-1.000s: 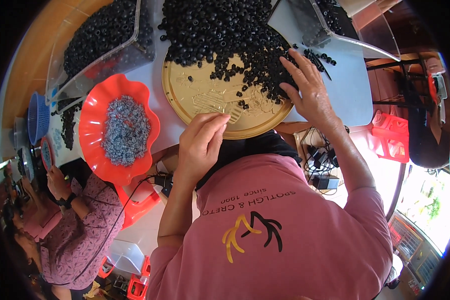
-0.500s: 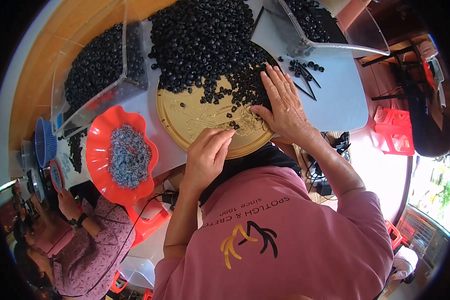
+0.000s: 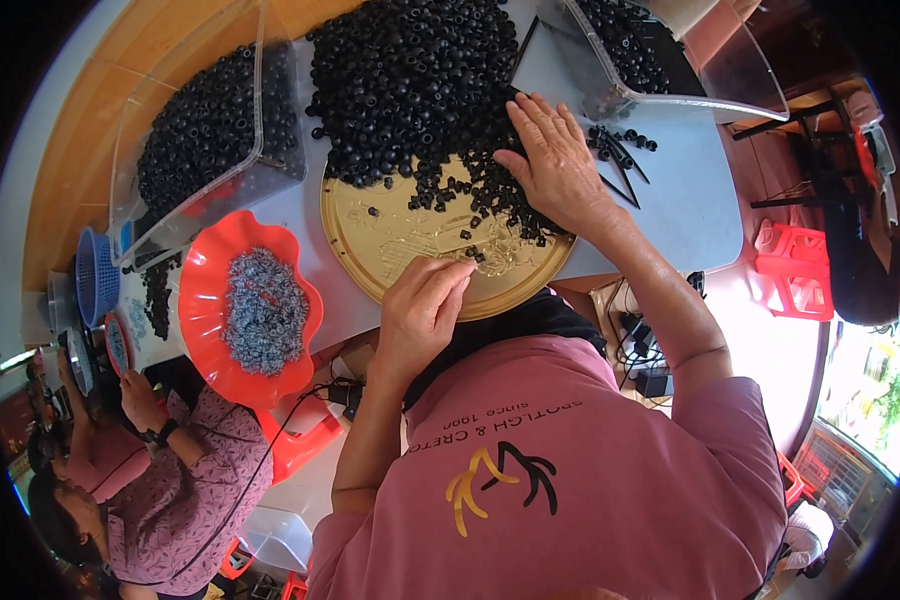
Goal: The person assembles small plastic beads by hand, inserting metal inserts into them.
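A round gold tray lies in front of me, with small black ring-like pieces scattered over its far and right parts. My right hand is open, its fingers stretched forward and thumb out, over the black pieces at the tray's right edge. Low over the near part of the tray, my left hand is closed in a pinch. Whatever its fingertips hold, if anything, is too small to make out. Just beyond them lie a few black pieces and a tangle of clear, thin bits.
Behind the tray rises a large heap of black beads. Clear plastic bins of black beads stand left and right. A red scalloped bowl holds grey-blue bits. Thin black sticks lie right. Another person's hand is at lower left.
My right hand has moved away from me over the pieces, uncovering black bits on the tray's right side. My left hand keeps its pinch with little movement. The whole view has shifted slightly.
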`<state>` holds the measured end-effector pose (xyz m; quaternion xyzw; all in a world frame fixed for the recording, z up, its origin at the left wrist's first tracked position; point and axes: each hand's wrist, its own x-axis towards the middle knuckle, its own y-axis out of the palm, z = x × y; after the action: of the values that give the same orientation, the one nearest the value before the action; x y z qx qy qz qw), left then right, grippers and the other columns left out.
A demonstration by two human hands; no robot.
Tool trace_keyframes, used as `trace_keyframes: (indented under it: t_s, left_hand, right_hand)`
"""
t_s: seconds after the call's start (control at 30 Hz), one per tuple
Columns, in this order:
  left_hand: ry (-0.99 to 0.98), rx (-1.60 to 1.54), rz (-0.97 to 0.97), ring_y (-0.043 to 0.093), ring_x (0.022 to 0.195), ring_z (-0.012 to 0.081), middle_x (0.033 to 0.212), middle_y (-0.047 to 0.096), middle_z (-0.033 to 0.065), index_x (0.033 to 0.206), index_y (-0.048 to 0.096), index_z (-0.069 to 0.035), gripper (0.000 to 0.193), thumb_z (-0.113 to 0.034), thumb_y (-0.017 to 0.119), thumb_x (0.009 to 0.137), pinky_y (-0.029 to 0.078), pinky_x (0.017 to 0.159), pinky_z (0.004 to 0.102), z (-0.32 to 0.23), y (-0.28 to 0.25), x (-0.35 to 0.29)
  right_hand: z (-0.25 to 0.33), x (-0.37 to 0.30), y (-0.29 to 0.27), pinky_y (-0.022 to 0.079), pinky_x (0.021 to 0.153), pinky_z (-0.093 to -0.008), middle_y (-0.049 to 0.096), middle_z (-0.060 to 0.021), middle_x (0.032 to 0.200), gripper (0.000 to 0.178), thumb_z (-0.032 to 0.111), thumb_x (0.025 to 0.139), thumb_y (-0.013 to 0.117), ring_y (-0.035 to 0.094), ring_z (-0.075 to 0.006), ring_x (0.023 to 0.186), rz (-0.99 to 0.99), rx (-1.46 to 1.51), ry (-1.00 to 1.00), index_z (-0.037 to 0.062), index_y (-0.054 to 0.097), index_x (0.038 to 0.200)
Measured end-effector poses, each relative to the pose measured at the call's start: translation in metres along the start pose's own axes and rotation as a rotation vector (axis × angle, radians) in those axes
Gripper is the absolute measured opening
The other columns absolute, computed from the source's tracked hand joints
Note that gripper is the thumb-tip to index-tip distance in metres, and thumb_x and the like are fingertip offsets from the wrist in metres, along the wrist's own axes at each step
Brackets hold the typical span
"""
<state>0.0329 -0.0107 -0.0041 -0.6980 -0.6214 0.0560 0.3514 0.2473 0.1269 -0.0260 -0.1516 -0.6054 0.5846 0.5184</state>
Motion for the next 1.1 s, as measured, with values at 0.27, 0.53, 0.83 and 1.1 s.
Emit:
trace_keyframes:
  t_s: [0.27,0.53,0.83,1.1]
  left_hand:
    - [0.022,0.018,-0.027,0.067,0.083,0.0268,0.095,0.069,0.0114,0.104,0.068,-0.002,0.02,0.004,0.068,0.084,0.054,0.07,0.0351,0.004,0.004,-0.001]
    - [0.023,0.011,-0.018,0.067,0.084,0.0272,0.094,0.068,0.0109,0.104,0.068,-0.002,0.022,0.004,0.069,0.083,0.054,0.07,0.0358,0.005,0.003,-0.003]
    - [0.018,-0.01,-0.046,0.065,0.079,0.0282,0.091,0.068,0.0135,0.102,0.068,-0.001,0.016,0.004,0.065,0.087,0.052,0.069,0.0358,0.004,0.002,-0.003]
    - [0.038,0.001,-0.038,0.067,0.082,0.0278,0.095,0.07,0.0123,0.104,0.068,-0.002,0.019,0.003,0.065,0.086,0.053,0.071,0.035,0.011,0.004,-0.006]
  right_hand:
    - [0.037,0.007,0.008,0.024,0.118,-0.0505,0.043,-0.0254,0.147,0.07,0.043,0.095,0.059,0.036,-0.0389,0.141,0.055,0.102,-0.019,-0.0074,0.043,0.141]
    - [0.068,0.009,0.018,0.025,0.119,-0.0499,0.035,-0.0276,0.151,0.072,0.042,0.095,0.061,0.031,-0.0425,0.143,0.082,0.249,-0.039,-0.0071,0.039,0.143]
    - [0.065,0.023,0.005,0.026,0.119,-0.0487,0.042,-0.019,0.15,0.06,0.029,0.092,0.067,0.035,-0.0361,0.143,0.053,0.355,-0.193,0.0028,0.048,0.142]
    - [0.016,0.032,0.027,0.03,0.115,-0.049,0.044,-0.0244,0.147,0.054,0.034,0.099,0.056,0.036,-0.0412,0.139,-0.081,0.171,0.137,-0.0024,0.049,0.138]
